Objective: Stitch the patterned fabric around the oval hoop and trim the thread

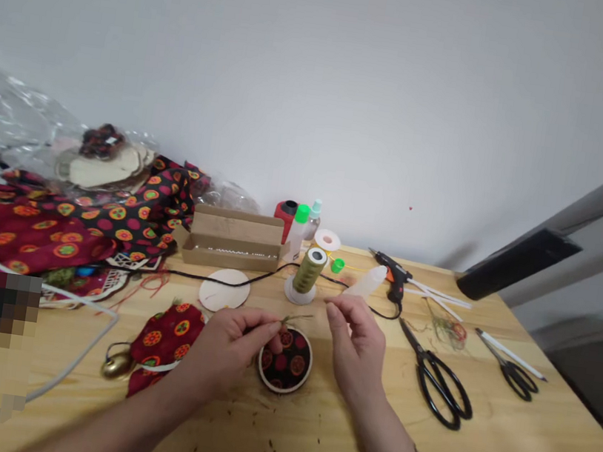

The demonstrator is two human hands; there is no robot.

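My left hand [229, 343] is closed in a pinch on a small bunch of olive-green thread [298, 319], whose loose ends point right. Just below it, a round disc covered in dark patterned fabric [285, 366] with a pale rim lies on the table. My right hand [356, 350] hovers to the right of the thread, thumb and index finger pressed together; what sits between them is too small to make out. Beyond both hands stands a spool of olive-green thread [306, 275]. A white plastic bottle [367, 284] is partly hidden behind my right hand.
Black-handled scissors [439, 387] and smaller scissors [519, 378] lie on the right. A glue gun [393, 272] rests near the wall. Leftward are an open cardboard box [235, 243], a white disc [224, 290], red patterned fabric [165, 338], a brass bell [118, 365] and a white cable [87, 353].
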